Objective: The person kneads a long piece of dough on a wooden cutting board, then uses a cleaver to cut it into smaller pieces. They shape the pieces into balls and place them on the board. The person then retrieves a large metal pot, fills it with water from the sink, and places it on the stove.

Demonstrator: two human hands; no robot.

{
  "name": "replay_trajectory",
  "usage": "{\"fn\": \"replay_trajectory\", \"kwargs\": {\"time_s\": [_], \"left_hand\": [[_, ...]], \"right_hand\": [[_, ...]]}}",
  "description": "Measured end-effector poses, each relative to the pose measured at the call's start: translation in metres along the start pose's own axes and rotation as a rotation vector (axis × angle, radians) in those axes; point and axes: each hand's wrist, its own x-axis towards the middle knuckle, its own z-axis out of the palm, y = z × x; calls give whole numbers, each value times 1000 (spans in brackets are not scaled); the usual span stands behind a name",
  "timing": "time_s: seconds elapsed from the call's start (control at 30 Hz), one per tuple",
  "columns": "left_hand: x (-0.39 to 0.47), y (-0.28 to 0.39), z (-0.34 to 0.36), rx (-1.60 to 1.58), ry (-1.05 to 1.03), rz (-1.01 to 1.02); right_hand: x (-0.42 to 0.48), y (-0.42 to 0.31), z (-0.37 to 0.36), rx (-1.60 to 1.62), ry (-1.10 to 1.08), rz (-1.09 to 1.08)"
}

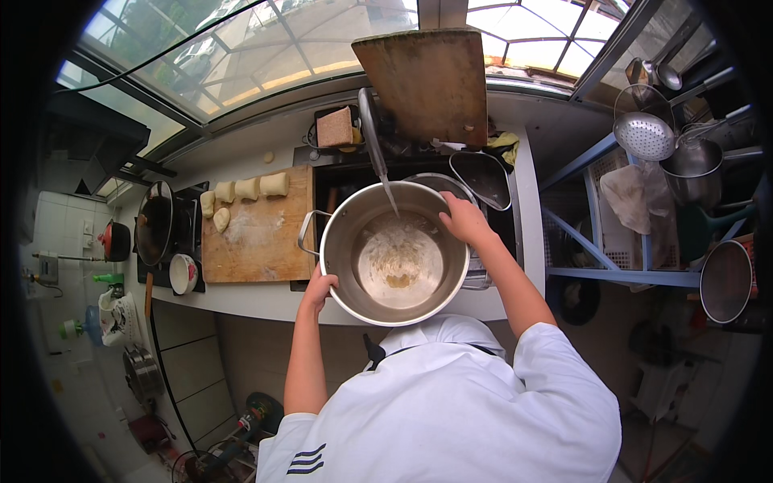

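A large stainless steel stockpot point(338, 265) is held between my two hands over the front of the sink. My left hand point(318, 288) grips its left side near the rim, below a wire loop handle point(307, 234). On the far right rim, my right hand point(464, 218) has its thumb over the edge and its fingers outside, partly hidden. From the curved faucet point(374, 139), a stream of water point(391, 198) runs into the pot. Shallow, rippling water point(398, 259) covers the pot's bottom.
Left of the sink, a floured wooden board point(253, 253) carries several dough pieces point(246, 188). A covered wok point(156, 222) and a bowl point(183, 274) stand farther left. Behind the sink leans another cutting board point(423, 84). A wire-rimmed strainer basket point(481, 179) sits at the sink's right, near a blue rack point(628, 276).
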Motion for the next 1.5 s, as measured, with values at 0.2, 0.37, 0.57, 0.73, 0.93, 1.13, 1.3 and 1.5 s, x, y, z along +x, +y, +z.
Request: {"fn": "replay_trajectory", "kwargs": {"time_s": [0.2,0.37,0.57,0.73,0.93,1.13,1.3,1.5], "left_hand": [[-6,9,5,-5,11,-6],[-6,7,4,-13,7,-5],[-2,2,1,-17,-2,8],[1,0,1,-10,0,11],[1,1,0,1,-8,3],[4,-3,-2,-11,-10,9],[3,-2,-2,-11,-18,11],[5,-4,-2,-18,-18,11]], "right_hand": [[0,4,4,17,31,-18],[1,2,0,50,-18,37],[1,1,0,29,16,2],[2,4,2,43,23,4],[5,8,5,74,9,17],[5,8,4,85,12,20],[7,14,6,206,6,39],[11,21,12,400,6,75]]}}
